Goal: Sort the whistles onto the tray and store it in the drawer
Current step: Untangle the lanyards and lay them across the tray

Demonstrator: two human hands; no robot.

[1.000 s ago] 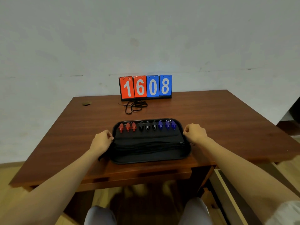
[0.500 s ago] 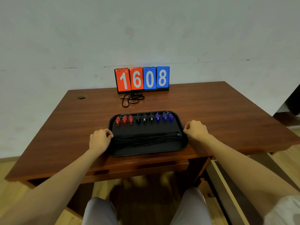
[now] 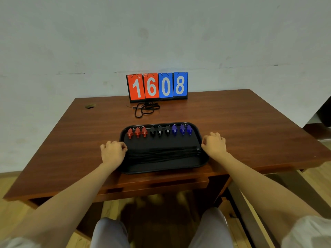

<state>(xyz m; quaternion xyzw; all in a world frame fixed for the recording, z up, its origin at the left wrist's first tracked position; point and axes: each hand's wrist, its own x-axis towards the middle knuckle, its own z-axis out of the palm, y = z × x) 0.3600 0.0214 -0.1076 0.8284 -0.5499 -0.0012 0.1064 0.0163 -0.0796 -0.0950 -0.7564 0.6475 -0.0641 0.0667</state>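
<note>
A black tray lies near the front edge of the brown desk. Along its far side stand three red whistles, three black whistles and three blue whistles in a row. Their black lanyards are bundled across the tray's middle. My left hand grips the tray's left rim with curled fingers. My right hand grips the right rim the same way. A shut drawer front shows under the desk edge below the tray.
A flip scoreboard reading 1608 stands at the desk's back against the wall, with a loose black cord in front of it. A cable hole sits at the back left. My knees are under the desk.
The view has shifted a little, so the desk and tray sit slightly lower and closer in frame. Both hands stay curled on the tray's rims; the tray has not left the desk.
</note>
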